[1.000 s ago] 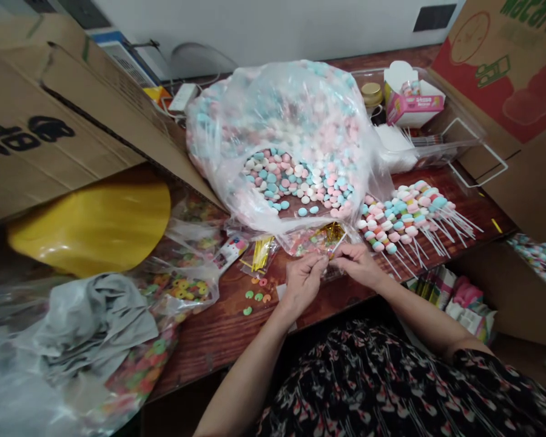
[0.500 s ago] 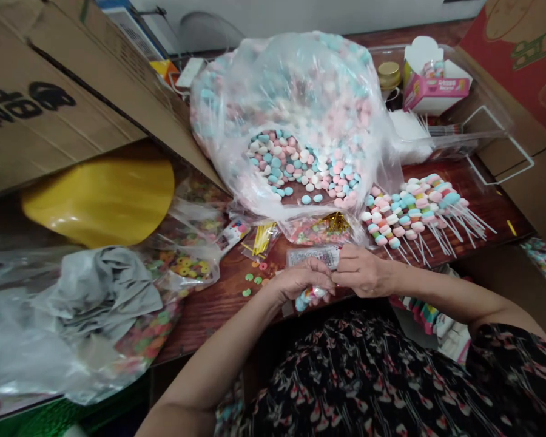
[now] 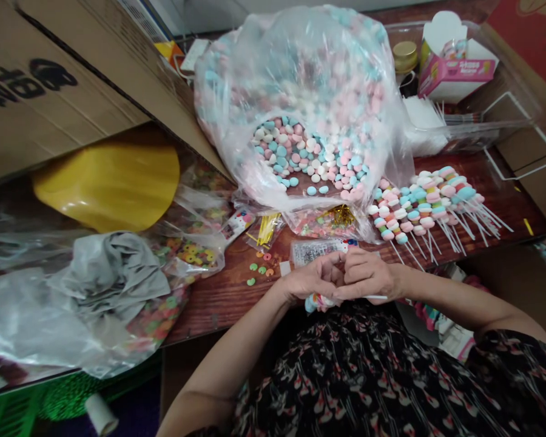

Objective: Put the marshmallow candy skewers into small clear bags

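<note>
Close to my body, at the table's front edge, my two hands meet. My left hand [image 3: 313, 276] is curled around a candy skewer [image 3: 317, 303], whose blue, white and pink candies show below the fingers in what looks like clear wrap. With bent fingers, my right hand [image 3: 368, 276] closes on the same skewer at its stick end; the white stick pokes out beneath the palm. The fingertips overlap, so the exact grip is hidden. Just behind the hands lies a clear packet with small printing [image 3: 318, 252].
A big clear bag of pastel candies [image 3: 295, 79] stands behind. Several finished candy skewers [image 3: 423, 203] lie at right. Left are a grey cloth [image 3: 113, 273], bagged ring candies [image 3: 195, 255] and a cardboard box [image 3: 73, 91]. Loose ring candies [image 3: 253, 267] and gold ties [image 3: 268, 229] lie nearby.
My right hand has turned and closed lower against the left, and the white stick now shows beneath it. The camera view has shifted slightly.
</note>
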Demonstrator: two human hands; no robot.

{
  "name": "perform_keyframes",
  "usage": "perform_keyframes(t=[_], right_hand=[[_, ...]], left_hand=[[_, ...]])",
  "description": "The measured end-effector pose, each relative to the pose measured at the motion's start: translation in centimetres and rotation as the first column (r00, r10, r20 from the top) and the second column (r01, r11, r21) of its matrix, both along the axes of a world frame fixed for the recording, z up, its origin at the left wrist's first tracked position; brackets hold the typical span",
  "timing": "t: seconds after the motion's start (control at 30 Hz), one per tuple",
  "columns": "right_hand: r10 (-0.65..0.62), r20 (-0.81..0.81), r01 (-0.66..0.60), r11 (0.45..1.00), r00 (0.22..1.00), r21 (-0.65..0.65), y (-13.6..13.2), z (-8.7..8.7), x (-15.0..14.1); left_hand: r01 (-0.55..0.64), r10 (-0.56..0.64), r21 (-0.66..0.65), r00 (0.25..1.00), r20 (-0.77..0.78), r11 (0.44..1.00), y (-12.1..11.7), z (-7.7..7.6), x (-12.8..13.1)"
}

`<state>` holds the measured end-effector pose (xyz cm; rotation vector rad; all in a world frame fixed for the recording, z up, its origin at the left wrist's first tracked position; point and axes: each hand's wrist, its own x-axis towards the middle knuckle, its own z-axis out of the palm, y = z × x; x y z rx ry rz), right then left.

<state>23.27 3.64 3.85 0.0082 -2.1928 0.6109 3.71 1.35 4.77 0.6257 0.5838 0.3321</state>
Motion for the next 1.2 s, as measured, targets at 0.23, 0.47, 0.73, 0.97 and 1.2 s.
perform_keyframes(t=[0.23, 0.47, 0.73, 0.97, 1.2], right_hand=[[0.003, 0.029, -0.001, 0.999, 1.0, -0.047, -0.9, 0.0, -0.3], [-0.067, 0.171, 0.07, 0.997, 0.983, -0.014, -1.5, 0.9, -0.1], [-0.026, 0.011, 0.027, 0.971, 1.0, -0.237, -2.5, -0.1, -0.4], [-0.012, 0.044, 0.016, 0.997, 0.999, -0.078, -2.4, 0.4, -0.5], [-0.048, 0.039, 0.037, 0.968, 0.998, 0.249, -2.1, -0.4, -1.0]], left_hand=[[-0.091, 0.089, -0.046, 0.995, -0.05, 0.995, -1.0, -0.1, 0.5], [-0.073, 0.072, 0.009, 0.996, 0.05, 0.997, -0.7, 0.2, -0.1], [0.067, -0.071, 0.067, 0.995, 0.065, 0.996, -0.5, -0.8, -0.6], [0.137, -0.142, 0.056, 0.986, 0.085, 0.989, -0.5, -1.1, -0.8], [0.13, -0.143, 0.087, 0.974, 0.178, 0.988, -0.7, -2.0, -0.2]])
